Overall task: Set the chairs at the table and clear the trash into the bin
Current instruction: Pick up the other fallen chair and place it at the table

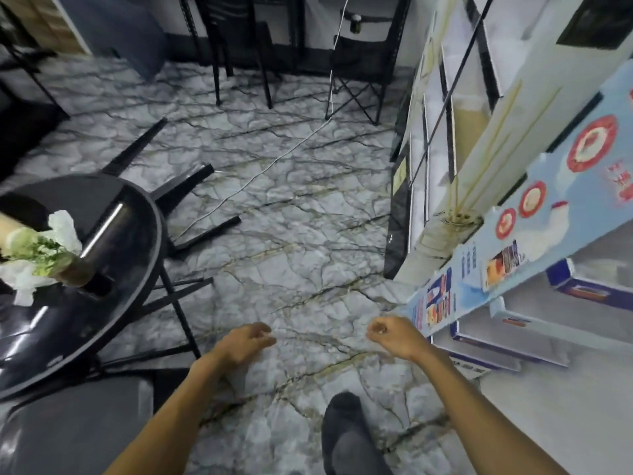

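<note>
Hands reach forward over a grey marble-patterned floor (291,207), seen from above. The left hand (245,341) hangs loosely curled, fingers bent inward, holding nothing. The right hand (390,334) is also loosely curled, thumb and fingertips drawn close together, and appears empty; whether anything tiny sits between them cannot be told. Both hands are well apart from any furniture. A dark-socked foot (342,430) stands on the floor below the right forearm.

At the left edge is a round black glossy table (137,234) on thin black legs. On it lie crumpled white tissue or plastic trash (63,228), a vase of pale green and white flowers (41,252) and a slim silver-and-black cylinder (102,229). Beyond the table a black chair (191,186) lies tipped over on the floor, its legs pointing out to the right. A grey padded chair seat (68,430) sits at the lower left, just beside the table.

Near the far wall stand a tall black chair (239,53) and a black folding camp chair (359,70), both upright and well apart from the table. A thin white cable (274,162) trails across the floor. To the right is a white cabinet with a blue-trimmed, sticker-covered glass lid (513,255).
</note>
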{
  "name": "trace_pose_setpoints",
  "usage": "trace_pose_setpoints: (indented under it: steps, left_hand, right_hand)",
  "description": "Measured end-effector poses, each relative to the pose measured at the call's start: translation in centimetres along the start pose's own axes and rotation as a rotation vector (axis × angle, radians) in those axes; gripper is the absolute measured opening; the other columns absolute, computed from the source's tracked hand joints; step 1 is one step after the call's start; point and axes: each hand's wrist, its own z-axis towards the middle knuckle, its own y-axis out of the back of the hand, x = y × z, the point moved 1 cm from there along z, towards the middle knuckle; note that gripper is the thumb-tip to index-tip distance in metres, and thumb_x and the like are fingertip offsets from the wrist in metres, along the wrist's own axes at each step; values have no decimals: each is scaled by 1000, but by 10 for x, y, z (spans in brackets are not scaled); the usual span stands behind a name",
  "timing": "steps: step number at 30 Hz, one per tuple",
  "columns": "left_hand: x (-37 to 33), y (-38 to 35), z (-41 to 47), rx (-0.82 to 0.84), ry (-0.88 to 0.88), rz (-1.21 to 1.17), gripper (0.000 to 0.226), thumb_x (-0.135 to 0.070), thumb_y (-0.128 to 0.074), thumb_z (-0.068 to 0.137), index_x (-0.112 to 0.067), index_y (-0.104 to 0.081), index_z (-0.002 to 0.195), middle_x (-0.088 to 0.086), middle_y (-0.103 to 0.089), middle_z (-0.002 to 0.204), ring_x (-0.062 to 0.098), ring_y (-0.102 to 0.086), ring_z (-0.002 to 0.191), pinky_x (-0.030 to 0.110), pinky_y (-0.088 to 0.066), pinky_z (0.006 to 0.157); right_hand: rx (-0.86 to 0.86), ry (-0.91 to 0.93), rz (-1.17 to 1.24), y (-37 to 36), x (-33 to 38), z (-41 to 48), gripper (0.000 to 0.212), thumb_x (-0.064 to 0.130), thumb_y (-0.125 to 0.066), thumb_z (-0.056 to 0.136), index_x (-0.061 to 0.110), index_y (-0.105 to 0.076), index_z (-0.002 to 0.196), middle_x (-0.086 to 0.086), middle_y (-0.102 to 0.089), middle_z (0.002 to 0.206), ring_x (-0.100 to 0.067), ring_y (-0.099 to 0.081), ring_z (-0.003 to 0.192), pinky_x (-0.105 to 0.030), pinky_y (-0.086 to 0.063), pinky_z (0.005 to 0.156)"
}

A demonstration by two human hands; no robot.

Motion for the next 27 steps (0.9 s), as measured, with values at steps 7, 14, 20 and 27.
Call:
trace_pose_setpoints:
  steps: [7, 14, 20, 27]
  left_hand:
    - [-51, 86, 88, -118, 75, -162, 43, -47, -57, 92, -23, -57, 128, 6, -63, 127, 24, -59, 114, 34, -47, 97]
    - [-90, 191, 209, -197, 98, -243, 40, -48, -58, 91, -23, -62, 122, 4, -66, 120, 21, -62, 108, 33, -48, 92]
    - [-125, 293, 307, -141, 157, -260, 41, -48, -57, 92, -22, -61, 123, 2, -63, 124, 19, -59, 107, 31, -45, 91]
    - [-158, 406, 412, -188, 173, -321, 40, -52, -57, 87, -28, -61, 119, 4, -65, 125, 20, -60, 111, 38, -46, 100]
  right_hand:
    - [117, 33, -42, 109, 44, 137, 26, 34, -62, 90, 12, -69, 101, -6, -71, 103, -21, -65, 96, -32, -50, 83]
    - [131, 74, -74, 194, 103, 294, 22, 31, -62, 90, 12, -69, 97, -4, -70, 102, -20, -65, 96, -33, -49, 84]
    - [153, 68, -65, 266, 167, 418, 22, 33, -63, 89, 14, -70, 98, -1, -69, 101, -16, -64, 94, -30, -50, 83]
    - [170, 119, -134, 343, 238, 558, 20, 33, -63, 88, 18, -69, 100, 4, -69, 99, -11, -63, 93, -23, -49, 79]
